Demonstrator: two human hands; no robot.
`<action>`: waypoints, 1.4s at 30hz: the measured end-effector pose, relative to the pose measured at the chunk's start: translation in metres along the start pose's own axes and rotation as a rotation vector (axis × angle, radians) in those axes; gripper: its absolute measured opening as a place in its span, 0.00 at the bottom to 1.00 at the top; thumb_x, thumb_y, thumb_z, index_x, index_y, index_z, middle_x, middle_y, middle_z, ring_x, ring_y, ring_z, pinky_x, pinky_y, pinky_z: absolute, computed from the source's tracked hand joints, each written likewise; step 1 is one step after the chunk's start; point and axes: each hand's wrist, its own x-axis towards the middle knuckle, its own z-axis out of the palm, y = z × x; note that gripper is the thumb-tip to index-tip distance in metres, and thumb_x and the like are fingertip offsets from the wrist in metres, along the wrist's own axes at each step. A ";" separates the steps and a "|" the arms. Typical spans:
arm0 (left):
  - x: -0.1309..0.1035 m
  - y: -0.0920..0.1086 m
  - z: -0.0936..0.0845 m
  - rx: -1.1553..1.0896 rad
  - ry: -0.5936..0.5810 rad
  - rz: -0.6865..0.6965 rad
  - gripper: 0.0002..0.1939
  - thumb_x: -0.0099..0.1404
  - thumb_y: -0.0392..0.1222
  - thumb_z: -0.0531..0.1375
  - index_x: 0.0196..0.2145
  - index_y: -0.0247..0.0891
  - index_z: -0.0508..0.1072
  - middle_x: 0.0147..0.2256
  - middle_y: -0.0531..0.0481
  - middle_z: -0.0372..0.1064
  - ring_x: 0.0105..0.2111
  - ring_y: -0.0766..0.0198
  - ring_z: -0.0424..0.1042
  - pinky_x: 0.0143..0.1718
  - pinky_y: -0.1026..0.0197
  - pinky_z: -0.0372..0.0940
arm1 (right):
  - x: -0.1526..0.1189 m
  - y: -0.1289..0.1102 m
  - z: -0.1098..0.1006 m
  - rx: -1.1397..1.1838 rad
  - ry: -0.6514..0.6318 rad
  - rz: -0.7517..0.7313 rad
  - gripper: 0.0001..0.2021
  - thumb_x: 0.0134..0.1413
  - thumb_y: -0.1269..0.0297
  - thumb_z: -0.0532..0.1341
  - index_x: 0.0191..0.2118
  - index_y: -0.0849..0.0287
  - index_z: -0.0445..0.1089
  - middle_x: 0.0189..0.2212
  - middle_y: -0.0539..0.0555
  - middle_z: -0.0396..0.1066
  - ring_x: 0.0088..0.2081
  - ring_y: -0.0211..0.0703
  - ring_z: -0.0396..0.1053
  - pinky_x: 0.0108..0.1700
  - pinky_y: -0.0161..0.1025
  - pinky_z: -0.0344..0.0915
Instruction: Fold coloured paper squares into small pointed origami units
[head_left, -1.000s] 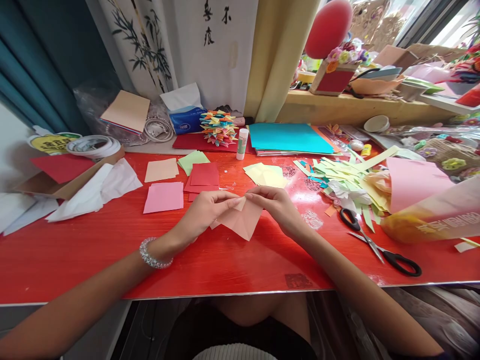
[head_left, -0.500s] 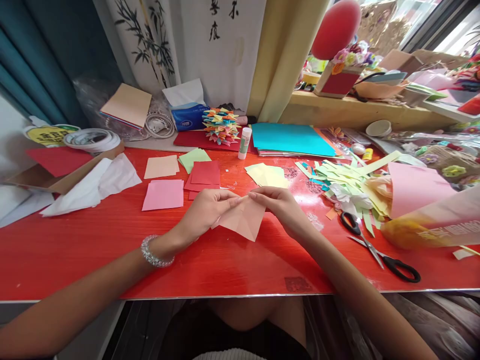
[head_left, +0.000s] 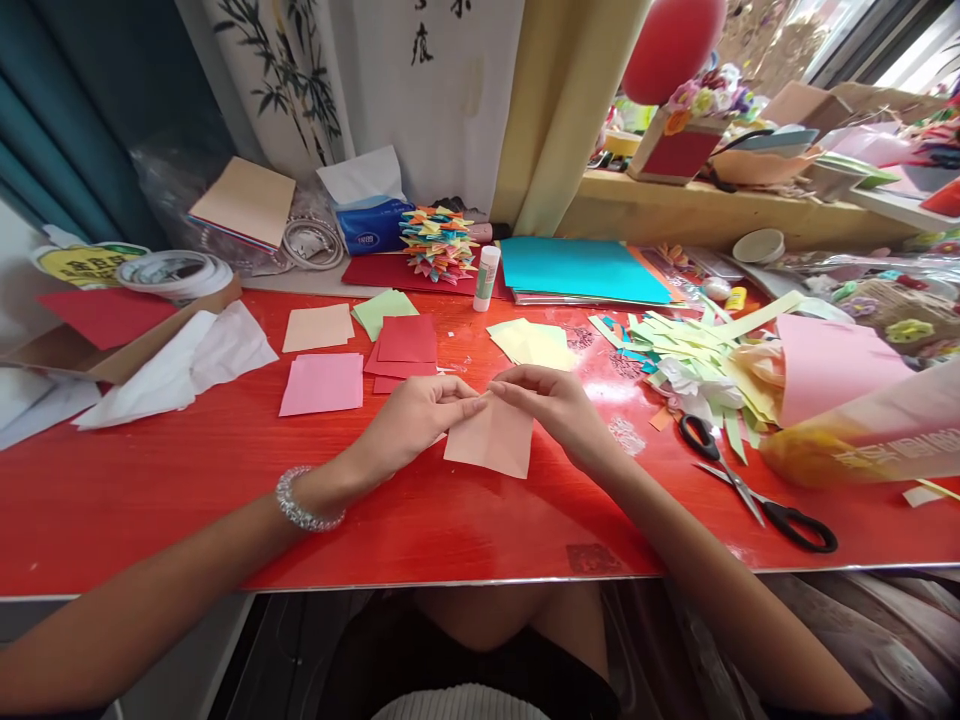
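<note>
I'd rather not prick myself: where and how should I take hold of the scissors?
Probably by the outer end of the nearer black handle, coming from the right. The scissors lie flat and spread open, and one blade's tip points beside that handle's inner end, so an outer grip should avoid both tips.

Single head-worn view, forward and down over both nearby hands [head_left: 405, 428] [head_left: 561, 408]

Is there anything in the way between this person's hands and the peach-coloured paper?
Nothing visible: the fingers of the left hand and right hand already hold the peach paper near its far edge. The red squares and pale yellow sheets lie beyond the hands, not between.
</note>
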 end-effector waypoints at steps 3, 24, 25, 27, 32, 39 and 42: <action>-0.001 0.002 0.001 0.041 -0.001 0.009 0.15 0.59 0.52 0.60 0.28 0.36 0.72 0.28 0.51 0.69 0.28 0.65 0.67 0.27 0.64 0.59 | 0.000 0.000 0.000 -0.047 -0.009 -0.034 0.12 0.53 0.55 0.62 0.29 0.59 0.71 0.27 0.51 0.69 0.30 0.39 0.63 0.30 0.36 0.56; 0.002 -0.013 0.007 0.124 -0.062 0.056 0.15 0.63 0.52 0.55 0.31 0.37 0.70 0.29 0.52 0.66 0.32 0.64 0.64 0.32 0.63 0.56 | 0.001 0.005 0.005 -0.157 -0.055 -0.021 0.14 0.53 0.55 0.61 0.24 0.58 0.65 0.24 0.51 0.68 0.28 0.39 0.63 0.29 0.36 0.56; 0.001 -0.013 0.007 0.127 -0.054 0.065 0.15 0.63 0.52 0.55 0.30 0.37 0.70 0.28 0.53 0.65 0.31 0.64 0.63 0.31 0.64 0.55 | 0.001 0.006 0.005 -0.151 -0.065 -0.016 0.14 0.53 0.54 0.61 0.25 0.58 0.66 0.24 0.51 0.68 0.28 0.40 0.63 0.29 0.36 0.57; -0.001 -0.012 0.007 0.145 -0.033 0.086 0.16 0.64 0.52 0.55 0.27 0.37 0.68 0.26 0.54 0.62 0.29 0.66 0.60 0.29 0.64 0.53 | 0.001 0.006 0.006 -0.144 -0.084 -0.014 0.13 0.54 0.54 0.61 0.26 0.58 0.67 0.26 0.52 0.69 0.30 0.40 0.64 0.31 0.37 0.57; -0.003 -0.010 0.006 0.156 -0.018 0.093 0.16 0.64 0.52 0.55 0.26 0.36 0.67 0.25 0.55 0.60 0.28 0.67 0.59 0.29 0.64 0.53 | 0.000 0.008 0.008 -0.146 -0.075 -0.019 0.13 0.56 0.54 0.60 0.28 0.58 0.66 0.26 0.51 0.67 0.30 0.39 0.63 0.31 0.36 0.57; -0.002 -0.009 0.005 0.189 -0.040 0.044 0.16 0.65 0.51 0.54 0.29 0.36 0.69 0.28 0.53 0.64 0.30 0.66 0.62 0.30 0.64 0.55 | -0.004 0.012 0.012 -0.088 -0.043 -0.012 0.12 0.56 0.55 0.59 0.29 0.59 0.66 0.28 0.51 0.67 0.30 0.38 0.63 0.30 0.35 0.57; -0.002 -0.011 0.004 0.197 -0.022 0.020 0.16 0.64 0.51 0.54 0.30 0.36 0.70 0.28 0.53 0.66 0.30 0.65 0.63 0.30 0.64 0.56 | -0.005 0.012 0.015 -0.123 -0.018 -0.039 0.11 0.57 0.57 0.59 0.30 0.60 0.66 0.28 0.52 0.68 0.30 0.39 0.64 0.31 0.35 0.58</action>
